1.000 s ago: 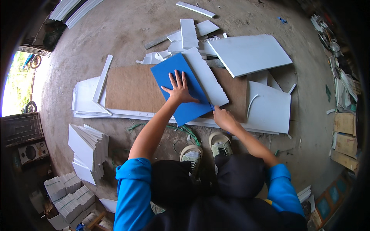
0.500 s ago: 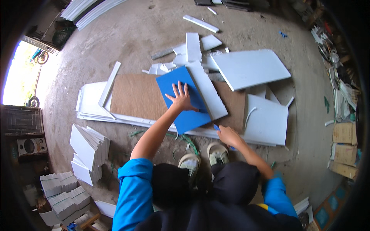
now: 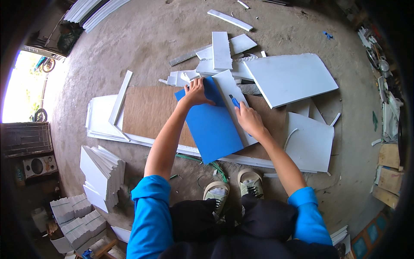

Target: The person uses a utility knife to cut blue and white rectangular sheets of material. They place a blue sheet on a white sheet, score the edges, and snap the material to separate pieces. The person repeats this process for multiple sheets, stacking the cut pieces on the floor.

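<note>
A blue rectangular board (image 3: pixel 214 129) lies slanted in front of me, with a white foam strip (image 3: pixel 224 83) along its right side. Near the board's far end, my left hand (image 3: pixel 197 93) has its fingers bent over the edge and its thumb spread across the blue face. In my right hand (image 3: pixel 250 121) is a blue utility knife (image 3: pixel 234 101), its tip pointing away from me above the white strip. Whether the blade touches the strip I cannot tell. Beneath them, a brown board (image 3: pixel 148 110) rests on a stack of white sheets (image 3: pixel 103 113).
A thick white panel (image 3: pixel 291 80) lies at the right, with white offcuts (image 3: pixel 221 51) beyond the blue board. Stacked white pieces (image 3: pixel 100 175) stand at left. Green string (image 3: pixel 222 173) lies near my shoes (image 3: pixel 250 183). Cardboard boxes (image 3: pixel 390 156) line the right side.
My right hand has moved the knife from the board's near end up and away, over the white strip. My left hand has shifted from lying spread on the board to its far edge.
</note>
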A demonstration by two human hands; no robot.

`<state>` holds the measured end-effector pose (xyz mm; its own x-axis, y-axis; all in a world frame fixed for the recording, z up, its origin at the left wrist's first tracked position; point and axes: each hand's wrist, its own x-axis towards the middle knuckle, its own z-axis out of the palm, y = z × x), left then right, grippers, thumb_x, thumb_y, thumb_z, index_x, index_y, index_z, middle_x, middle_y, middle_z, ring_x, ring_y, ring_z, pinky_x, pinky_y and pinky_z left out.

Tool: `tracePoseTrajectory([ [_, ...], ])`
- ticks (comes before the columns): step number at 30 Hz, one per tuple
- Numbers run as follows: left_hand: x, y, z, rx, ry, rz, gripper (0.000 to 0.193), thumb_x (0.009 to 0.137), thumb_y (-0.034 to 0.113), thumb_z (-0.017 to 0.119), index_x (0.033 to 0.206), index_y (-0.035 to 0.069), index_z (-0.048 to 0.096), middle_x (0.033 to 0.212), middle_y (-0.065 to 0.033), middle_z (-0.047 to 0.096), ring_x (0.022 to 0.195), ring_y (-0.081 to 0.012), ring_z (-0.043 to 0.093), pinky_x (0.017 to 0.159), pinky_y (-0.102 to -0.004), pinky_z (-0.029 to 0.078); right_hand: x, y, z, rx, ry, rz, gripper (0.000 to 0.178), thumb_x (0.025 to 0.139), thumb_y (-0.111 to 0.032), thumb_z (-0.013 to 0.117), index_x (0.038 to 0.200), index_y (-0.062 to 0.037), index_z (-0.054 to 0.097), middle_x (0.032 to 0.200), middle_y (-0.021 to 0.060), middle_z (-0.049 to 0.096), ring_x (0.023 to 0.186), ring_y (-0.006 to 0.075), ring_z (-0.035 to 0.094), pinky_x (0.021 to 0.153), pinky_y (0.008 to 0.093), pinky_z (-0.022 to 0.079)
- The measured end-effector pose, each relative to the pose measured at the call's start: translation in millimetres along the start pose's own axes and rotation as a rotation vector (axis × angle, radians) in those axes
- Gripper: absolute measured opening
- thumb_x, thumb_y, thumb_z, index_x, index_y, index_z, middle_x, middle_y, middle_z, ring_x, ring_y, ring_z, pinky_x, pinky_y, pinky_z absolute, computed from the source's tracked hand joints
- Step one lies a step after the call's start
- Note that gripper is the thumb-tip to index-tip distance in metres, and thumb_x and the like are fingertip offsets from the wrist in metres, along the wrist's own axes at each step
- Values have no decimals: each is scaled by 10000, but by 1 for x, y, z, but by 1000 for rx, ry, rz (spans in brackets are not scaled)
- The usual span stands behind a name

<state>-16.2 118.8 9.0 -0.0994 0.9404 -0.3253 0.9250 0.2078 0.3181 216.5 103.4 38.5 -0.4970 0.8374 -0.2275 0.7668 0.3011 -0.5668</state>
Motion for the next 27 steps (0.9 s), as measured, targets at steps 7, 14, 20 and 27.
tracePoseTrajectory([
  [7, -28, 11, 22, 39, 15, -26, 1257, 393, 522, 799, 1318, -45, 165, 1297, -199, 269, 1217, -372, 233, 972, -505, 197, 36, -22, -2, -123, 10, -89, 240, 896, -215, 392, 913, 19, 447, 713, 234, 602, 710, 387, 607, 624, 461, 493],
  [14, -27, 2, 32, -9, 71, -3, 1247, 426, 541, 777, 1337, 7, 114, 1297, -201, 206, 1226, -388, 158, 1000, -492, 126, 71, -33, 23, -225, 27, -173, 247, 894, -211, 384, 934, 24, 447, 736, 237, 606, 730, 398, 605, 658, 475, 490],
  [20, -30, -2, 40, -36, 136, 23, 1244, 397, 543, 788, 1325, 16, 148, 1274, -195, 242, 1203, -382, 187, 984, -504, 120, 81, -44, 23, -235, -57, -105, 275, 894, -213, 341, 964, 27, 453, 834, 267, 597, 834, 396, 595, 725, 487, 475],
  [27, -29, -3, 40, -170, 190, 37, 1195, 371, 495, 813, 1317, 60, 226, 1266, -165, 277, 1202, -359, 209, 993, -490, 122, 94, -53, 10, -121, -306, 72, 269, 813, -79, 327, 988, 77, 458, 803, 290, 596, 657, 356, 629, 671, 445, 507],
])
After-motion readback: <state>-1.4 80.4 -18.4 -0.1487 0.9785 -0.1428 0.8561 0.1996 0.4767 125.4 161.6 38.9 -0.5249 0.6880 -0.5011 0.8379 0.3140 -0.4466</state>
